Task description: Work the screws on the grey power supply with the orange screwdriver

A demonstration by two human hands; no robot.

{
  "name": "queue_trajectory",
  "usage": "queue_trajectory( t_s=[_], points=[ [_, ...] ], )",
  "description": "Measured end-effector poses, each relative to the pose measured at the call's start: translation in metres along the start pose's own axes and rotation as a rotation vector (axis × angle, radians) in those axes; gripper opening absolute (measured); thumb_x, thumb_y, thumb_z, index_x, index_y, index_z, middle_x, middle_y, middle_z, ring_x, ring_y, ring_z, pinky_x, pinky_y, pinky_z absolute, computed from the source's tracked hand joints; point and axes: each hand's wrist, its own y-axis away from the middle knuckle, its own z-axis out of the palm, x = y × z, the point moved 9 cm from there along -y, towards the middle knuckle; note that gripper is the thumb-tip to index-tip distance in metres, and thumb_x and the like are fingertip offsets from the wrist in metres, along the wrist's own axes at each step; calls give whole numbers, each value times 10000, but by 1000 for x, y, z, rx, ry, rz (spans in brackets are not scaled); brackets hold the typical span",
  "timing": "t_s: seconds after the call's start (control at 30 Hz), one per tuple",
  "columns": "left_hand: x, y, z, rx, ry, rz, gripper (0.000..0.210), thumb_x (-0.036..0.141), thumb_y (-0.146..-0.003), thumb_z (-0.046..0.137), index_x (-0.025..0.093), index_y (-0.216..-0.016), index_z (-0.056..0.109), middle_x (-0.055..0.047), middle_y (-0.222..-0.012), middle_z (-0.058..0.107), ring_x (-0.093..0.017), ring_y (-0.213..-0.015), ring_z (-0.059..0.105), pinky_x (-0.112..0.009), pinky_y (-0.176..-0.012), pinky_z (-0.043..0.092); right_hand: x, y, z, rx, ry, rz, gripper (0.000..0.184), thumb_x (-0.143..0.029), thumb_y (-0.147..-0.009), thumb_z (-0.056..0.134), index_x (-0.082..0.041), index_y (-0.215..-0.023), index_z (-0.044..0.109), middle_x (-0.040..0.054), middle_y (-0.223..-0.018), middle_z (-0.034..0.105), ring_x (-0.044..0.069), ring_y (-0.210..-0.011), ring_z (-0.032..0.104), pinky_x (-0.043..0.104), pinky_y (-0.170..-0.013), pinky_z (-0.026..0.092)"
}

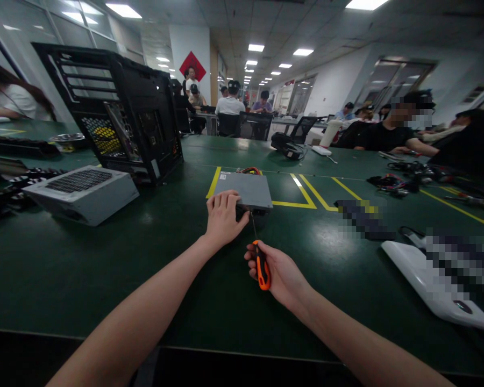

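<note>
A grey computer power supply unit (252, 189) lies on the green table in front of me, with coloured cables showing behind it. My left hand (224, 217) grips its near left corner, fingers over the top and thumb at the front face. In my right hand (281, 270) is a screwdriver with an orange and black handle (262, 271). Its thin shaft points away from me, and the tip reaches the unit's dark near side, close to my left thumb. Whether the tip sits in a screw is too small to tell.
On the left stand a black computer case (145, 118) and another grey power supply unit (84, 193). To the right are a white power bank-like device (423, 279), a blurred dark object (363, 219) and bundled cables (395, 185). Several people sit at tables beyond.
</note>
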Motion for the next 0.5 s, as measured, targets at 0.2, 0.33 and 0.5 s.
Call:
queue_trajectory(
  t_s=[0.2, 0.33, 0.5],
  points=[
    [0, 0, 0, -1, -3, 0, 292, 333, -751, 565, 197, -989, 462, -72, -1127, 514, -242, -1043, 436, -410, -921, 279, -7, -3, 1, -30, 35, -77, 135, -278, -813, 531, -145, -800, 519, 56, -695, 640, 65, -478, 490, 174, -455, 386],
    [1, 0, -1, 4, 0, -4, 290, 329, -751, 566, 201, -990, 463, -72, -1123, 517, -245, -1049, 437, -412, -927, 275, -4, -3, 3, -62, 2, -63, 185, -293, -834, 469, -129, -819, 552, 58, -664, 626, 62, -469, 455, 175, -455, 369],
    [0, -1, 0, -3, 4, -8, 300, 338, -748, 569, 203, -993, 461, -74, -1127, 516, -247, -1045, 438, -417, -925, 277, -1, -1, 4, -44, -4, -15, 277, -290, -863, 389, -105, -867, 594, 52, -665, 598, 85, -517, 493, 205, -504, 410]
  ],
)
